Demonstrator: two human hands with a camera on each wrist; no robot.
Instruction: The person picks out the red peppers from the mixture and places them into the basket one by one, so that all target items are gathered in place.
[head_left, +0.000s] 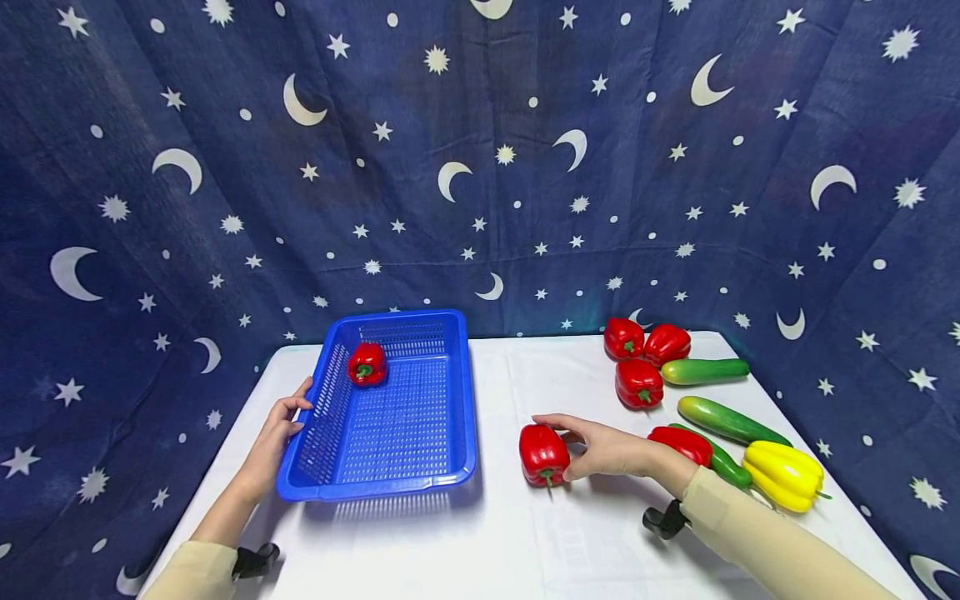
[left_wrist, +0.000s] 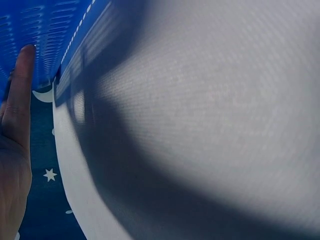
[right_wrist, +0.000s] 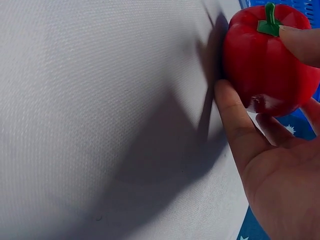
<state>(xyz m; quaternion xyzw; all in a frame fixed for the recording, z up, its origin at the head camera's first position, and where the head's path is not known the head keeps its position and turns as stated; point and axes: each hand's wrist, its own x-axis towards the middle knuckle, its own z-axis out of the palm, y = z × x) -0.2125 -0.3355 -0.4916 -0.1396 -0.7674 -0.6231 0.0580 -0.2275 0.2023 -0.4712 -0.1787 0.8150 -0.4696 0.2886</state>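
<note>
My right hand (head_left: 611, 446) grips a glossy red bell pepper (head_left: 543, 455) over the white table, right of the blue basket (head_left: 471, 417). In the right wrist view, the thumb lies near the green stem of that bell pepper (right_wrist: 267, 60) and the fingers reach round its other side. At the basket's left side is my left hand (head_left: 273, 437), its fingertips touching the rim. The left wrist view shows one straight finger (left_wrist: 22, 80) against the slotted basket wall (left_wrist: 47, 30). Inside the basket, another red bell pepper (head_left: 367, 364) lies near the far left corner.
Three red bell peppers (head_left: 639, 383) cluster at the table's back right, beside a cucumber (head_left: 705, 371). Nearer stand another cucumber (head_left: 731, 419), a yellow bell pepper (head_left: 783, 475), and a red pepper (head_left: 682, 446) partly behind my right forearm. A patterned blue curtain (head_left: 517, 208) surrounds the white table (head_left: 480, 550).
</note>
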